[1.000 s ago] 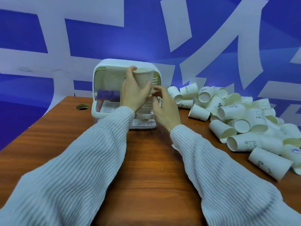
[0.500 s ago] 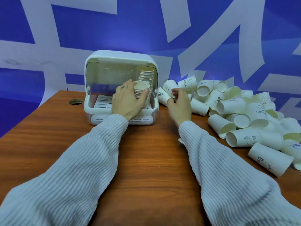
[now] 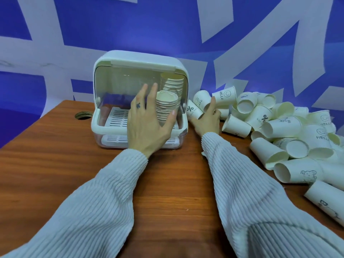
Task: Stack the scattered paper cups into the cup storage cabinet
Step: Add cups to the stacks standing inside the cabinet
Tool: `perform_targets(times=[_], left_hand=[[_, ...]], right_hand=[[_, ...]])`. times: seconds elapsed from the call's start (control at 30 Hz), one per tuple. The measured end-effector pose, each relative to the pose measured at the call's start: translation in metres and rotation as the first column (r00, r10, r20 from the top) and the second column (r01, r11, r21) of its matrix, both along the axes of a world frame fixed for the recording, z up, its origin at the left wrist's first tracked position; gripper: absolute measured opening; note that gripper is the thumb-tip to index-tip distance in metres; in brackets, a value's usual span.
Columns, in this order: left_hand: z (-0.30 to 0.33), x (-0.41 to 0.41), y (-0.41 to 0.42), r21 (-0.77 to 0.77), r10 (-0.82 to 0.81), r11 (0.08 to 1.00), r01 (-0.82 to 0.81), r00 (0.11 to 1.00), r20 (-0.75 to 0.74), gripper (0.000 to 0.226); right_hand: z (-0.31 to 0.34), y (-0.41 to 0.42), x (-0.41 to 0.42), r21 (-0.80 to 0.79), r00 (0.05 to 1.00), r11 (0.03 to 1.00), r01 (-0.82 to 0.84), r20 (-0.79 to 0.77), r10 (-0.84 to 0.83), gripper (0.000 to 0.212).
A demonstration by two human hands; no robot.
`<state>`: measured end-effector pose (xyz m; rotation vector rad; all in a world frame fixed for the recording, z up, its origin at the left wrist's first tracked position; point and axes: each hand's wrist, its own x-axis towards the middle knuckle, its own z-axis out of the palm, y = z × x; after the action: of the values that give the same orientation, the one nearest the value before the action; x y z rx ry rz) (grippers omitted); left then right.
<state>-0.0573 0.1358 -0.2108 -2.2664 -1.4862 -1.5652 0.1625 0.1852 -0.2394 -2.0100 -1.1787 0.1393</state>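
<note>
Head view: left hand [image 3: 147,123] at centre, fingers straight & spread, thumb touching a short cup stack [image 3: 166,107] inside the open cup cabinet [image 3: 139,60], grasping nothing; taller stack [image 3: 173,84] behind it at 1 o'clock; right hand [image 3: 206,120] at 3 o'clock of cabinet, fingers curled round a loose cup [image 3: 202,101]; scattered cups [image 3: 290,138] piled at 3–4 o'clock on the wooden table [image 3: 55,164].

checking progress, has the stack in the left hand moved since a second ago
Yes. The short cup stack was held up in front of the cabinet; it has gone down and in, beside the tall stack. The left hand has loosened.
</note>
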Motion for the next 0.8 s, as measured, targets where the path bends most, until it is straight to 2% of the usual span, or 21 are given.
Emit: perform_targets(times=[0.07, 0.3, 0.43, 0.57, 0.67, 0.73, 0.8], left_hand=[[-0.001, 0.001, -0.001, 0.006, 0.005, 1.0, -0.005, 1.0, -0.003, 0.08], [-0.001, 0.001, 0.0, 0.01, 0.009, 1.0, -0.008, 1.0, -0.02, 0.08], [0.002, -0.001, 0.0, -0.023, -0.035, 0.999, 0.035, 0.999, 0.001, 0.077], [0.01, 0.0, -0.012, 0.056, -0.117, 0.993, 0.108, 0.974, 0.193, 0.059], [0.02, 0.016, -0.034, 0.165, -0.27, 0.958, 0.234, 0.931, 0.245, 0.045], [0.031, 0.03, -0.047, 0.064, -0.331, 0.942, 0.33, 0.879, 0.342, 0.057], [0.046, 0.04, -0.059, -0.134, -0.321, 0.872, 0.471, 0.756, 0.57, 0.085]], right_hand=[[-0.004, 0.004, -0.002, 0.026, 0.999, 0.999, -0.019, -0.043, 0.02, 0.123], [-0.001, -0.006, -0.007, 0.151, 0.996, 0.988, -0.033, -0.075, 0.045, 0.104], [0.004, -0.038, -0.008, 0.339, 0.98, 0.941, 0.017, -0.194, 0.052, 0.108], [0.023, -0.077, -0.011, 0.523, 0.939, 0.85, 0.059, -0.319, 0.131, 0.11], [0.042, -0.103, -0.023, 0.654, 0.88, 0.755, 0.04, -0.381, 0.283, 0.11], [0.052, -0.12, -0.036, 0.677, 0.857, 0.736, -0.017, -0.369, 0.36, 0.107], [0.055, -0.137, -0.048, 0.682, 0.816, 0.724, -0.099, -0.361, 0.452, 0.103]])
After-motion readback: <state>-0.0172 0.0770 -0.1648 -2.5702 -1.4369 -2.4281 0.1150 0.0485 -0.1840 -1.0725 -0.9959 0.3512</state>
